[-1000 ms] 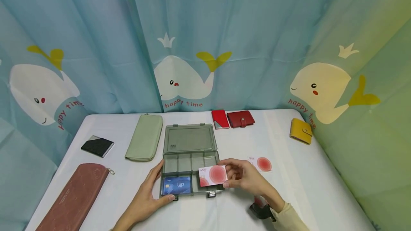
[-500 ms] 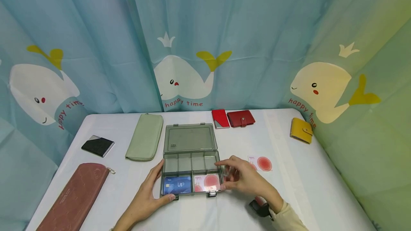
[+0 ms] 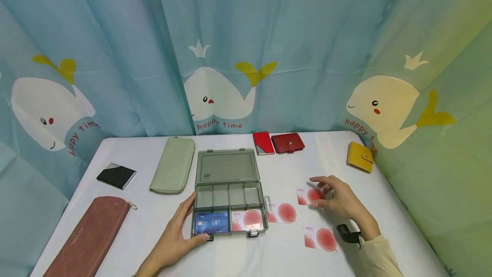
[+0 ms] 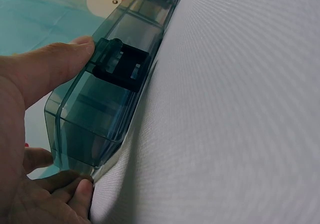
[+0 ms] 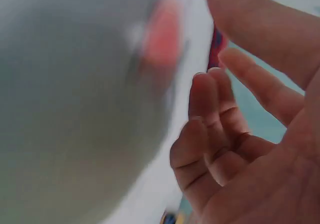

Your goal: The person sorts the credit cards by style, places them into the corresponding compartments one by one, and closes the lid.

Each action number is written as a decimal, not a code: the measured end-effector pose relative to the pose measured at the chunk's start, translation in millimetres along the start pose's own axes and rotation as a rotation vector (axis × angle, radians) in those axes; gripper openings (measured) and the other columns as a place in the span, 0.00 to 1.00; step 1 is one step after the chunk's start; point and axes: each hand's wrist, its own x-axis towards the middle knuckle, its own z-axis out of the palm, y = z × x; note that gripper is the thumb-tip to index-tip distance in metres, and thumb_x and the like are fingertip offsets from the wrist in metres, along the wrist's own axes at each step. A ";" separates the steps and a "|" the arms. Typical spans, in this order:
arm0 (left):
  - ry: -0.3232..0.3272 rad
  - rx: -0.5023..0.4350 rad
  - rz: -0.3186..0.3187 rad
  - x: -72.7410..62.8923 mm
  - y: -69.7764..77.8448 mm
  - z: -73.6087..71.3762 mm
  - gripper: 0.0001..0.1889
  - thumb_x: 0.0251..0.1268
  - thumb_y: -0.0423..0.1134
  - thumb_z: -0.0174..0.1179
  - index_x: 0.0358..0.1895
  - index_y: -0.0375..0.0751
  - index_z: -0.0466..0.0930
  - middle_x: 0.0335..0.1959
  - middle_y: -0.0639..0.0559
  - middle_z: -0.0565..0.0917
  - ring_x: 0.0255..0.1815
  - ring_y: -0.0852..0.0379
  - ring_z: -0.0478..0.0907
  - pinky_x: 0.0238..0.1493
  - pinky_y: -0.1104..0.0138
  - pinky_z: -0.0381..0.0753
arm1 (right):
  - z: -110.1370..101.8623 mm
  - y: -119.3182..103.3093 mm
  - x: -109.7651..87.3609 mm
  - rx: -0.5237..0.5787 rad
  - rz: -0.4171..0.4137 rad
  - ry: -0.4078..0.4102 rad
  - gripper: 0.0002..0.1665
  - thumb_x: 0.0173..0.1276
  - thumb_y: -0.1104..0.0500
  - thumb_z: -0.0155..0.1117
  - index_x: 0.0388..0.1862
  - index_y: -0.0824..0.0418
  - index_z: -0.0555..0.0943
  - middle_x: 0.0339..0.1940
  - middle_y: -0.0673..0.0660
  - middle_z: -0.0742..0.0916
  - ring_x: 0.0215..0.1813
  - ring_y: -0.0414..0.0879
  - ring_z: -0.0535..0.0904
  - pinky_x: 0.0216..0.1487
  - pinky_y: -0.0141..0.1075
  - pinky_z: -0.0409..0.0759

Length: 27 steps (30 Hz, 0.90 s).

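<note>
A translucent grey-green plastic compartment box (image 3: 221,194) lies with its lid (image 3: 227,166) folded back. My left hand (image 3: 173,234) holds its left front corner; in the left wrist view, the thumb lies at the rim by a dark latch (image 4: 122,64), with fingers curled at the corner. A blue VIP card (image 3: 212,222) fills the front left compartment, and a pink-and-white card (image 3: 247,220) the front right one. My right hand (image 3: 338,198) hovers with spread, empty fingers over a similar card (image 3: 306,196), partly covering it. Two more such cards lie nearby, one beside the box (image 3: 282,212), one nearer (image 3: 320,238).
Left of the box lie a pale green wallet (image 3: 173,165), a black card holder (image 3: 117,175) and a long brown wallet (image 3: 90,236). Behind it are a red card holder (image 3: 263,143) and a dark red wallet (image 3: 288,142). A yellow wallet (image 3: 360,157) sits far right.
My right hand lowered a pink-and-white card into the front right compartment, let go and moved right to the far card. Two cards it had covered now show. The left hand has stayed on the box.
</note>
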 end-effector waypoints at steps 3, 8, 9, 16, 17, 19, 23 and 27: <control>-0.003 -0.002 -0.004 -0.3 -0.4 0.1 0.57 0.60 0.49 0.80 0.87 0.44 0.52 0.84 0.41 0.61 0.81 0.33 0.65 0.75 0.85 0.57 | -3.7 13.0 -5.9 -0.045 0.086 -0.042 0.38 0.49 0.55 0.91 0.60 0.59 0.86 0.44 0.55 0.85 0.44 0.49 0.78 0.44 0.40 0.82; -0.001 -0.009 -0.003 -0.2 -0.7 0.1 0.57 0.60 0.48 0.80 0.87 0.44 0.52 0.84 0.41 0.61 0.81 0.34 0.64 0.75 0.85 0.57 | -4.3 21.7 -7.1 -0.048 0.141 -0.069 0.31 0.50 0.54 0.90 0.52 0.56 0.86 0.42 0.54 0.84 0.46 0.49 0.77 0.45 0.39 0.81; 0.000 -0.012 -0.002 -0.1 -0.6 0.1 0.57 0.60 0.48 0.80 0.87 0.43 0.52 0.84 0.41 0.61 0.81 0.34 0.64 0.75 0.85 0.57 | -4.1 21.8 -6.3 -0.046 0.146 -0.071 0.30 0.50 0.54 0.90 0.51 0.55 0.86 0.41 0.53 0.83 0.45 0.48 0.77 0.45 0.39 0.81; -0.002 0.000 -0.032 -0.5 -0.4 0.0 0.57 0.60 0.50 0.80 0.87 0.46 0.52 0.85 0.43 0.61 0.81 0.33 0.65 0.75 0.82 0.60 | -6.1 20.2 -1.6 -0.030 0.169 -0.092 0.31 0.50 0.55 0.91 0.49 0.59 0.82 0.41 0.53 0.83 0.45 0.49 0.76 0.44 0.37 0.81; -0.002 0.000 -0.035 -0.6 -0.4 0.0 0.57 0.60 0.50 0.80 0.87 0.47 0.52 0.85 0.43 0.61 0.81 0.33 0.65 0.76 0.81 0.60 | -5.8 20.1 -1.8 -0.022 0.171 -0.090 0.32 0.49 0.55 0.91 0.49 0.60 0.81 0.41 0.54 0.83 0.45 0.49 0.76 0.43 0.36 0.81; -0.001 -0.002 -0.039 -0.7 -0.5 -0.1 0.57 0.60 0.50 0.80 0.87 0.47 0.52 0.85 0.43 0.61 0.81 0.33 0.65 0.75 0.81 0.60 | -4.3 20.0 -3.3 -0.006 0.174 -0.083 0.33 0.50 0.56 0.90 0.49 0.60 0.78 0.40 0.53 0.82 0.44 0.48 0.76 0.42 0.34 0.81; 0.000 -0.012 -0.029 -0.4 -0.8 -0.1 0.57 0.60 0.50 0.80 0.87 0.45 0.52 0.85 0.42 0.61 0.81 0.33 0.65 0.75 0.83 0.59 | -0.7 20.5 -7.4 0.043 0.160 -0.058 0.31 0.54 0.60 0.88 0.50 0.59 0.76 0.35 0.53 0.81 0.39 0.44 0.75 0.37 0.30 0.77; -0.001 -0.010 -0.024 -0.4 -1.0 0.0 0.57 0.60 0.50 0.80 0.87 0.45 0.52 0.85 0.42 0.61 0.81 0.33 0.65 0.75 0.83 0.59 | 0.2 21.0 -9.6 0.077 0.119 -0.022 0.23 0.63 0.65 0.80 0.51 0.58 0.76 0.34 0.53 0.79 0.33 0.39 0.75 0.35 0.29 0.75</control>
